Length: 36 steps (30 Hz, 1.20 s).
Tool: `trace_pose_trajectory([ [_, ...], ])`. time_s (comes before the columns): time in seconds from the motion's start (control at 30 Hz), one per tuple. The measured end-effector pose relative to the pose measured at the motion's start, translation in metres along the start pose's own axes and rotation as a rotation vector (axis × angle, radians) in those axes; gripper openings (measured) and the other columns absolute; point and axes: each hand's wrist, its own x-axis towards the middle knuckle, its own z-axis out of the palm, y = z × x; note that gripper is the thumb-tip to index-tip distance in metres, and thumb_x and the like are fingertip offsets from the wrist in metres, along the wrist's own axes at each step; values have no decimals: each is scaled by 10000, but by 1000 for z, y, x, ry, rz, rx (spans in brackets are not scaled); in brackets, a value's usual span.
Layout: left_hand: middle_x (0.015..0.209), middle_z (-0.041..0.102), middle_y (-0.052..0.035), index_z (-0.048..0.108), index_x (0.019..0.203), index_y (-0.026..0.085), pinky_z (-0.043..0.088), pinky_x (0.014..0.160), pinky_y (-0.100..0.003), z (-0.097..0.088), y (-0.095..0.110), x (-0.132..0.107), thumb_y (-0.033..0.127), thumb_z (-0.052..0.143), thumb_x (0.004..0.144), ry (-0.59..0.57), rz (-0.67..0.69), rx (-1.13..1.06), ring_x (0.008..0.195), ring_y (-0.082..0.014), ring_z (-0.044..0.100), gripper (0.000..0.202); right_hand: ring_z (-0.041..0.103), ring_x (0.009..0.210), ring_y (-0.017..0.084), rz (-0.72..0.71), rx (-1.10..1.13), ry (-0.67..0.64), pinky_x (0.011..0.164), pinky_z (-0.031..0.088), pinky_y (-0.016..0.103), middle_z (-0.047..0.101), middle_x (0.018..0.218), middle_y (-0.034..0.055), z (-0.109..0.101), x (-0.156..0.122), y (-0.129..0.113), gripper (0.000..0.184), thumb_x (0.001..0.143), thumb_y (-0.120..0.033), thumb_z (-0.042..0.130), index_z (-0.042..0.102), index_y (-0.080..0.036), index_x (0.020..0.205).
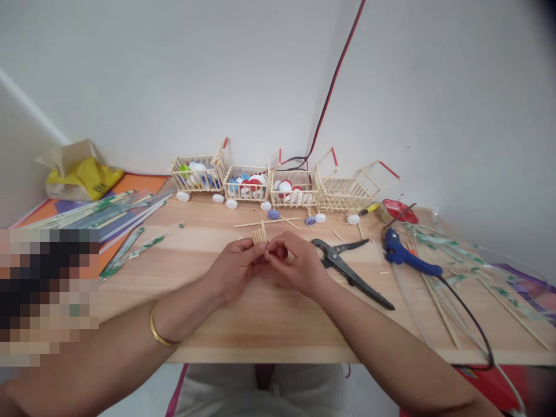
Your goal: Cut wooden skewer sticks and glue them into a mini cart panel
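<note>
Your left hand point(238, 263) has thumb and forefinger pinching a small flat bundle of short, pale wooden sticks point(259, 236), held up in front of you, just over the bare pale-wood table point(243, 333). The key relation is right at the fingers: the bundle rises from between the left fingertips, its long axis running away from you with a slight lean leftward, one stick at its right edge standing out past the others. The left hand is the nearer, gripping it; your right hand point(299, 260) comes to its lower right edge, thumb and forefinger tips drawn close together, though you cannot tell whether they pinch a stick or only touch the side. Beyond both sets of fingers stands a row of four small carts built of pale wooden sticks point(293, 189); to the right of the right fingers lies a black-handled metal cutter point(347, 269), its near end partly covered by that hand. The bundle's lower ends are hidden behind your left thumb, the right hand's curled fingers are hard to make out, and the sticks are too small to count or to show any joins.
</note>
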Motion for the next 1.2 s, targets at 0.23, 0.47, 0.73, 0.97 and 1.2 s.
trace_pose_trajectory([
  [0.23, 768, 694, -71, 685, 799, 117, 507, 680, -293, 1, 2, -2, 290, 704, 695, 15, -31, 196, 711, -178, 649, 202, 460, 606, 100, 125, 167, 2, 575, 390, 227, 513, 667, -23, -10, 2, 4, 130, 754, -285, 618, 553, -187, 807],
  [0.47, 782, 675, -78, 680, 824, 125, 535, 654, -333, 0, -5, -3, 345, 690, 700, -50, -81, 300, 673, -192, 657, 254, 514, 593, 101, 314, 458, -98, 553, 417, 230, 583, 694, -1, -11, 2, 10, 238, 755, -388, 619, 615, -169, 851],
  [0.73, 791, 677, -91, 679, 812, 103, 539, 666, -321, 0, -7, -3, 363, 694, 694, -22, -124, 315, 673, -181, 658, 286, 458, 523, 82, 381, 568, -99, 486, 346, 208, 542, 564, -25, -6, 0, 11, 250, 722, -394, 656, 604, -158, 662],
  [0.97, 797, 680, -78, 659, 820, 94, 541, 675, -297, 2, -6, -3, 256, 710, 697, -41, -215, 236, 670, -165, 668, 210, 426, 484, 68, 453, 573, -113, 448, 298, 194, 501, 513, -40, -7, 0, 12, 311, 692, -425, 674, 549, -150, 616],
  [1.2, 818, 681, -91, 647, 823, 88, 533, 666, -284, 3, -4, -5, 227, 665, 743, -56, -266, 213, 680, -160, 671, 161, 400, 469, 61, 462, 589, -117, 434, 269, 194, 482, 501, -48, -6, 1, 13, 338, 673, -436, 689, 528, -152, 586],
])
